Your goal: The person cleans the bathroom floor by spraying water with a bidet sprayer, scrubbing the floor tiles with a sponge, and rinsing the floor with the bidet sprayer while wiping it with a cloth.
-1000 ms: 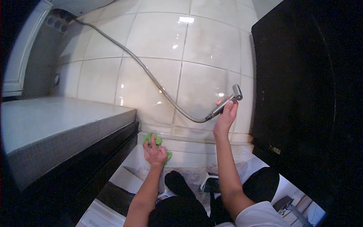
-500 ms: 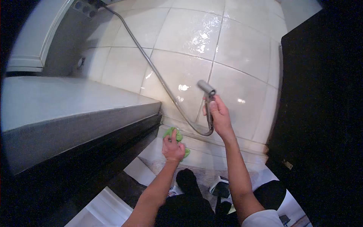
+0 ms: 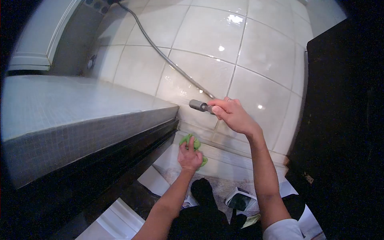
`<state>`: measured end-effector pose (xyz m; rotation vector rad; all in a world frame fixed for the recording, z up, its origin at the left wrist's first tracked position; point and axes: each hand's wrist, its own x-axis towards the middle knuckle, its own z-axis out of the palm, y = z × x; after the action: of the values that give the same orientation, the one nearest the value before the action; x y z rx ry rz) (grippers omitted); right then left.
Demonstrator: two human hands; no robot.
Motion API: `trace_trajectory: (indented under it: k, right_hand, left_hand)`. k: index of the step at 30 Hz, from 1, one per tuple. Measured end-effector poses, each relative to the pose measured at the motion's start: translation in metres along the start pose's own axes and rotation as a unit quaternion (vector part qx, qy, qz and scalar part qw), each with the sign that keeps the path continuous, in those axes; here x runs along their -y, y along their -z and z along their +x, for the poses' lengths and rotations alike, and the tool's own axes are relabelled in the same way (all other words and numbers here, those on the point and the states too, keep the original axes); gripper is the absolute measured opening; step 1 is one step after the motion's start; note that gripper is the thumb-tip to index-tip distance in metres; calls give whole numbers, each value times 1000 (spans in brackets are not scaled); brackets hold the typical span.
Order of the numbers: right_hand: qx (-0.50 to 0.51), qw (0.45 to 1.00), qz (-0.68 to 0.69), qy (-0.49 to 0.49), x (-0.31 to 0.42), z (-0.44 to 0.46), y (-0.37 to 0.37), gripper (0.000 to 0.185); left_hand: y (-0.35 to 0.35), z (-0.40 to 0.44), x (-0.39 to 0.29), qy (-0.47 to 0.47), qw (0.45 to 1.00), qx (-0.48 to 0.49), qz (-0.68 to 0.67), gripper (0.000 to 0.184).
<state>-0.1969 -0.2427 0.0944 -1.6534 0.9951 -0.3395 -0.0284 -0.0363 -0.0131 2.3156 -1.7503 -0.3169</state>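
My right hand (image 3: 234,114) is wrapped round the handle of a grey metal sprayer (image 3: 198,105). The sprayer head points left, and a faint spray seems to leave it toward the low wall's corner. From the handle a flexible metal hose (image 3: 172,64) runs over the wet tiled floor (image 3: 204,30) to the upper left. Lower down, my left hand (image 3: 189,157) presses a crumpled green cloth (image 3: 196,143) on the pale sill (image 3: 218,156), with parts of the cloth showing above and to the right of my fingers.
A low tiled wall (image 3: 92,96) with a dark side stands at the left. A large black panel (image 3: 344,100) fills the right. A floor drain (image 3: 92,61) lies at the upper left. Below the sill are a mat, my dark-clad foot (image 3: 204,192) and a white-and-black box (image 3: 241,200).
The view has shifted, so the floor and wall appear farther right. My right hand has turned the sprayer from pointing up and right to pointing left. My left hand stays on the green cloth.
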Motion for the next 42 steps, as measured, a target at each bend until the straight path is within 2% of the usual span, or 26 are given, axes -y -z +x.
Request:
trace_trajectory:
  k: [1, 3, 7, 12, 15, 22, 24, 27, 30, 34, 36, 39, 40, 42]
  right_hand:
    - [1, 1000, 1, 0, -1, -1, 1, 28]
    - [8, 995, -98, 6, -3, -3, 0, 27]
    - [9, 991, -134, 24, 0, -7, -7, 25]
    - [73, 967, -241, 43, -11, 10, -37, 23]
    - [74, 952, -290, 72, -18, 8, -51, 22]
    - [61, 953, -278, 104, -30, 6, -85, 22]
    - [80, 952, -287, 76, -36, 5, -86, 21]
    - [44, 945, -319, 48, -44, 3, -75, 19]
    - [66, 940, -335, 20, -46, 0, -52, 22]
    - [62, 930, -360, 41, -54, 4, -45, 22]
    - [39, 946, -323, -4, -53, 15, -43, 22]
    - [2, 960, -281, -13, -49, 29, -39, 23]
    - [3, 960, -281, -15, -46, 31, -37, 23]
    - [66, 962, -263, -40, -40, 33, -30, 24]
  left_hand:
    - [0, 0, 0, -7, 1000, -7, 9, 64]
    - [0, 0, 0, -14, 1000, -15, 17, 64]
    - [2, 2, -1, -16, 1000, -23, 11, 63]
    - [-11, 6, 17, -28, 998, -39, 28, 59]
    - [-12, 5, 16, -25, 998, -42, 38, 58]
    - [-15, 3, 20, -13, 999, -12, 40, 56]
    - [-14, 4, 19, -19, 999, -15, 42, 55]
    - [-13, 5, 17, -26, 998, -44, 24, 55]
    - [-14, 5, 17, -33, 998, -54, 26, 55]
    - [-16, 5, 18, -36, 997, -57, 23, 56]
    - [-17, 5, 19, -39, 997, -57, 27, 55]
    - [-18, 4, 20, -48, 996, -67, 26, 54]
    - [-19, 4, 21, -51, 996, -70, 23, 53]
    - [-20, 4, 22, -55, 996, -72, 20, 52]
